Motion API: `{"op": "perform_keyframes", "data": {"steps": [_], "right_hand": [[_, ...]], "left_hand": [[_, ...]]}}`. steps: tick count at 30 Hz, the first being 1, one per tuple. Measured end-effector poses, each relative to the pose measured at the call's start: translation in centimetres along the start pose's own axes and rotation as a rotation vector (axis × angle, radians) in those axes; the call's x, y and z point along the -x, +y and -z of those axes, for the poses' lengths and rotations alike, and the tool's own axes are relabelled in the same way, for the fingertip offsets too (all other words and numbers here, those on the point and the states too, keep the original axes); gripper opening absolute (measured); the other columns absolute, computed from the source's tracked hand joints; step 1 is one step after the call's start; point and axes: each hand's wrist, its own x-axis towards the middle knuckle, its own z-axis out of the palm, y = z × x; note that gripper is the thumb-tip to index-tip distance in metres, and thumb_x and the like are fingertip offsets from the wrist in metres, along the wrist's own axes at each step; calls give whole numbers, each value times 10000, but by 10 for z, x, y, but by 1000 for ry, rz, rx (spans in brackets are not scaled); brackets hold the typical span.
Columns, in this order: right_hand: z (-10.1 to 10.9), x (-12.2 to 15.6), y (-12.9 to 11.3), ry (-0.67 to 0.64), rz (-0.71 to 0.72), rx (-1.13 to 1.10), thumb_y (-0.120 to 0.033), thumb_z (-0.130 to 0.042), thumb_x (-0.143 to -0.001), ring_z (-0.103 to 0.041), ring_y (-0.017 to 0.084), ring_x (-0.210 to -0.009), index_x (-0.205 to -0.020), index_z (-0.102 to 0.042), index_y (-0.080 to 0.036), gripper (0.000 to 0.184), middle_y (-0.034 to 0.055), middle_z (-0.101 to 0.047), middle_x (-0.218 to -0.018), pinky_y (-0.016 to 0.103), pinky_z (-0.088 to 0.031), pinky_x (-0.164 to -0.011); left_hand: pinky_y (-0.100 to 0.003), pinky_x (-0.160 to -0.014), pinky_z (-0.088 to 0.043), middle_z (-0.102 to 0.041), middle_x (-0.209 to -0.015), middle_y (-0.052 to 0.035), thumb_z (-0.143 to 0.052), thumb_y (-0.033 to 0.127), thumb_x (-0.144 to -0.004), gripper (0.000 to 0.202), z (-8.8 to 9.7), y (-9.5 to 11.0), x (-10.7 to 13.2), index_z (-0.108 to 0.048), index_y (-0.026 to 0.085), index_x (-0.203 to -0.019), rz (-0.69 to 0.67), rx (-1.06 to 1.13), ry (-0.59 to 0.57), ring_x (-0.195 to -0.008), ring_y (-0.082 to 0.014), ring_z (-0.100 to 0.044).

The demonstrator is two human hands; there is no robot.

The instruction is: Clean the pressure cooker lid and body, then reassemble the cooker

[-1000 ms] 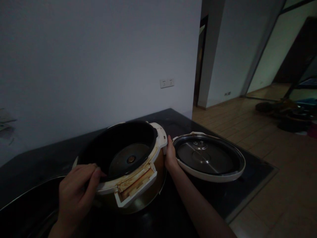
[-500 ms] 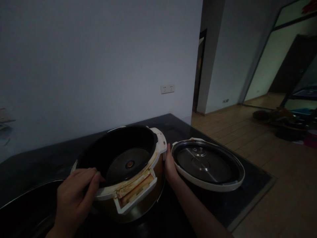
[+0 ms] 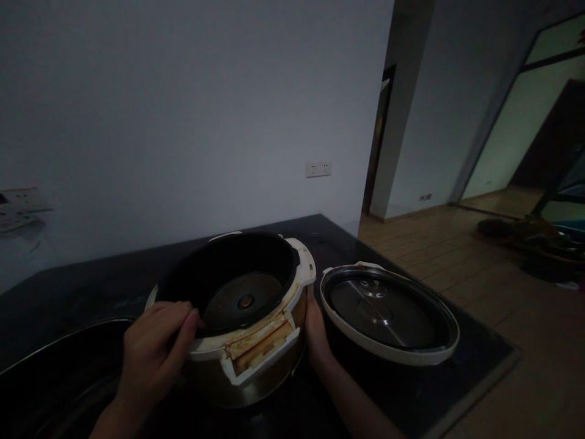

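An electric pressure cooker body stands without its lid, its black interior and a round metal disc at the bottom showing. Its cream rim carries brown stains, and an open stained recess sticks out at the front. At the rim's left side is my left hand, closed with thumb and fingers together; whatever they may hold is hidden. My right hand lies flat along the cooker's right side, fingers stretched and partly hidden. Beside that hand the round lid rests with its metal inside facing up.
A large dark pan-like vessel stands at the left. The black countertop meets a wall with a socket; another socket plate is at far left. The counter's right edge drops to a wooden floor.
The view has shifted slightly, so the cooker and lid sit a little further right. My left hand stays at the rim, and my right hand sits slightly lower against the cooker's side.
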Motion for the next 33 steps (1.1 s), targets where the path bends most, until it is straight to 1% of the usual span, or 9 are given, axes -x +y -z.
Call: {"op": "perform_keyframes", "data": {"steps": [4,8,10,13,17,21,26,29,33], "right_hand": [[-3,36,-6,43,-74,100,-654,-427,-850,-328,221,-1403,-1408,-450,-206,716,62,-403,-1491,406,-262,-1145],[-8,74,-12,14,-55,150,-582,-400,-901,-141,211,-1462,-1507,-221,-242,717,13,-173,-1583,458,-167,-1183],[-11,95,-10,-5,-11,223,-512,-404,-925,-103,210,-1466,-1515,-160,-285,677,-22,-111,-1593,470,-162,-1188],[-14,126,-3,-60,133,359,-397,-396,-945,-51,231,-1469,-1520,-65,-323,668,-45,-25,-1602,506,-148,-1189],[-19,146,-1,-135,291,480,-326,-496,-892,-12,298,-1466,-1514,40,-347,821,-23,59,-1607,570,-150,-1170],[-24,134,-11,-185,272,539,-336,-724,-736,17,363,-1454,-1502,136,-306,1152,52,108,-1603,603,-119,-1160],[-34,106,-25,-142,231,549,-413,-874,-531,57,377,-1451,-1492,182,-233,1439,151,109,-1594,597,-45,-1159],[-35,88,-30,-174,265,531,-416,-906,-440,27,373,-1456,-1510,106,-207,1487,179,44,-1595,577,-52,-1162],[-29,53,-32,-304,289,454,-392,-914,-398,-77,363,-1456,-1521,-28,-198,1443,186,-101,-1586,544,-111,-1166]], "left_hand": [[-260,-599,-441,-631,-596,12,-507,132,-844,218,-1,-1,2,-591,194,-652,11,9,-2,-564,-133,-593],[-263,-608,-437,-626,-597,15,-500,134,-854,221,-1,-3,3,-584,195,-659,7,11,2,-564,-130,-586],[-263,-607,-441,-625,-599,17,-495,146,-859,224,-1,-3,3,-581,200,-659,5,5,2,-568,-130,-586],[-269,-604,-448,-630,-607,15,-488,160,-864,225,-2,-3,3,-581,206,-665,16,-4,4,-580,-138,-594],[-284,-618,-457,-641,-620,10,-494,168,-858,215,-2,-2,5,-589,211,-669,51,-13,1,-587,-148,-605],[-296,-600,-443,-639,-613,4,-463,166,-872,247,-2,-2,7,-586,215,-662,72,-40,-13,-573,-156,-601],[-302,-601,-421,-629,-606,-3,-408,149,-888,291,-4,-1,5,-580,200,-659,28,-86,17,-563,-156,-595],[-297,-591,-403,-613,-582,-2,-388,154,-898,305,-7,1,2,-571,192,-658,9,-152,18,-529,-147,-569],[-284,-608,-393,-636,-605,1,-365,191,-929,324,-15,9,-3,-585,190,-692,28,-292,0,-546,-143,-574]]}}
